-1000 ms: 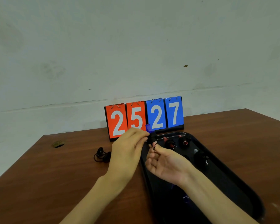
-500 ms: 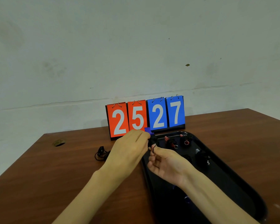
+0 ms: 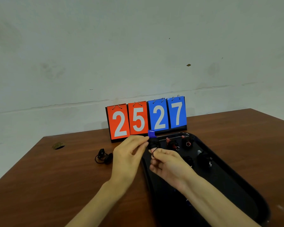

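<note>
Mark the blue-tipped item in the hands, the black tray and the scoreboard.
blue-tipped item (image 3: 151,134): head view, its blue tip.
black tray (image 3: 228,185): head view, bare floor.
scoreboard (image 3: 158,115): head view, blue 2 card.

A: Soft, even light is falling from overhead; the pale plaster wall (image 3: 138,46) is looking dull and greenish, with nothing glaring.

B: Shadows are showing only faintly. One is smudging the wall at 9 o'clock of the red-and-blue flip-number scoreboard (image 3: 146,118).

A: The glossy black plastic tray (image 3: 236,185) at 4 o'clock is swallowing detail, its far rim catching a weak sheen.

B: The small black piece with a blue tab (image 3: 152,140), pinched by the left hand (image 3: 129,154) and right hand (image 3: 167,166), is smearing into a soft blob.

A: Wide-angle stretch is pulling the brown wooden table (image 3: 56,177) outward at 8 and 3 o'clock.
</note>
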{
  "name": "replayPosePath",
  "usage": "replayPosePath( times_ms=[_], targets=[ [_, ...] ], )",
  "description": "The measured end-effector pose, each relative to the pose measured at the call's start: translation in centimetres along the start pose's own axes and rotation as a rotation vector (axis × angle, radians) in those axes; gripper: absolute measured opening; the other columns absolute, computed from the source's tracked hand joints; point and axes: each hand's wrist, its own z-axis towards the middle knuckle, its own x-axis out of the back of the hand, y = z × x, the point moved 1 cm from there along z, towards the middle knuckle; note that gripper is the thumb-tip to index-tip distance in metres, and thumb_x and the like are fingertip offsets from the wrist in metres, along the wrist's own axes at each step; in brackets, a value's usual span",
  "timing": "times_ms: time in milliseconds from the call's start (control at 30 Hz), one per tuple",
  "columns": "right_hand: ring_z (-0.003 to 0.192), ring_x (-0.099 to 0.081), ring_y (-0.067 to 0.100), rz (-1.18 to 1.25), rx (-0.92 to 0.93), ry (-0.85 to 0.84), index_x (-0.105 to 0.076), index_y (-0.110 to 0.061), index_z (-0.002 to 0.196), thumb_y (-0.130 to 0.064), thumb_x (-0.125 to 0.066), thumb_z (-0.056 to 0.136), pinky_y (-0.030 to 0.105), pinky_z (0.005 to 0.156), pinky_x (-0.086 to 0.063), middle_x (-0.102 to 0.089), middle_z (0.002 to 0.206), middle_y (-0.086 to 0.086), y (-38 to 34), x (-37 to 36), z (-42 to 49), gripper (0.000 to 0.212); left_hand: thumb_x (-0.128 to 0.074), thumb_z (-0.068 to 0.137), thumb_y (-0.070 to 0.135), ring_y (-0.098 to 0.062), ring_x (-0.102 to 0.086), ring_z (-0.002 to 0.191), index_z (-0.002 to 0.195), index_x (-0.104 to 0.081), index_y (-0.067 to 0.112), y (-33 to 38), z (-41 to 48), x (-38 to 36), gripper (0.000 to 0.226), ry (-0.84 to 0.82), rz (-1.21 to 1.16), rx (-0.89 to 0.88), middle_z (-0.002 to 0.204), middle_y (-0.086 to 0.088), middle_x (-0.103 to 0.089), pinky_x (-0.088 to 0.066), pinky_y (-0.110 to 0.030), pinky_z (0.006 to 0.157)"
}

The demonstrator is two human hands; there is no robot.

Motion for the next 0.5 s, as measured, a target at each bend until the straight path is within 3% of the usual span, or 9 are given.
replayPosePath(
  times_ms=[100, 200, 333, 400, 500],
  targets=[
    [0.059, -0.049, 0.010, -0.029, -0.003, 0.014, -0.063, -0.004, 0.084, -0.007, -0.051, 0.092, 0.023, 0.058, -0.049, -0.052, 0.063, 0.002, 0.4, -0.3, -0.1, 0.014, -0.057, 0.087, 0.017, 0.002, -0.056, 0.097, 0.102, -0.069, 0.010, -0.7, -0.4, -0.4, 0.020, -0.018, 0.115, -0.116, 0.098, 0.005, -0.065, -0.042, -0.007, 0.087],
    [0.059, -0.049, 0.011, -0.018, -0.026, 0.031, -0.062, -0.005, 0.083, -0.007, -0.052, 0.092, 0.024, 0.057, -0.048, -0.052, 0.063, 0.002, 0.4, -0.3, -0.1, 0.014, -0.060, 0.087, 0.007, 0.003, -0.056, 0.093, 0.097, -0.068, 0.017, -0.4, -0.2, -0.7, 0.016, -0.059, -0.053, 0.120, 0.096, 0.009, -0.063, -0.044, -0.008, 0.080],
    [0.060, -0.050, 0.011, 0.010, -0.082, 0.051, -0.062, -0.006, 0.085, -0.008, -0.053, 0.092, 0.025, 0.057, -0.049, -0.052, 0.062, 0.001, -0.1, 0.1, 0.1, 0.012, -0.054, 0.092, 0.012, 0.000, -0.054, 0.082, 0.093, -0.061, 0.028, -1.0, 1.2, -0.3, 0.018, -0.326, -0.267, 0.454, 0.093, 0.007, -0.057, -0.043, -0.008, 0.072],
    [0.059, -0.049, 0.011, 0.021, -0.111, 0.052, -0.062, -0.006, 0.084, -0.009, -0.052, 0.092, 0.025, 0.058, -0.049, -0.052, 0.063, 0.002, 0.1, 0.1, 0.2, 0.013, -0.047, 0.096, 0.012, -0.003, -0.051, 0.067, 0.097, -0.058, 0.021, -1.5, 1.6, 0.1, 0.014, -0.496, -0.317, 0.471, 0.078, 0.004, -0.055, -0.043, -0.013, 0.062],
    [0.060, -0.048, 0.011, 0.042, -0.157, 0.052, -0.061, -0.006, 0.082, -0.010, -0.052, 0.093, 0.025, 0.058, -0.048, -0.051, 0.065, 0.002, 0.2, 0.0, 0.2, 0.015, -0.041, 0.098, 0.012, -0.007, -0.055, 0.061, 0.098, -0.053, 0.016, -1.7, 1.7, 0.4, 0.013, -0.629, -0.338, 0.431, 0.071, -0.002, -0.056, -0.048, -0.020, 0.064]
  ],
)
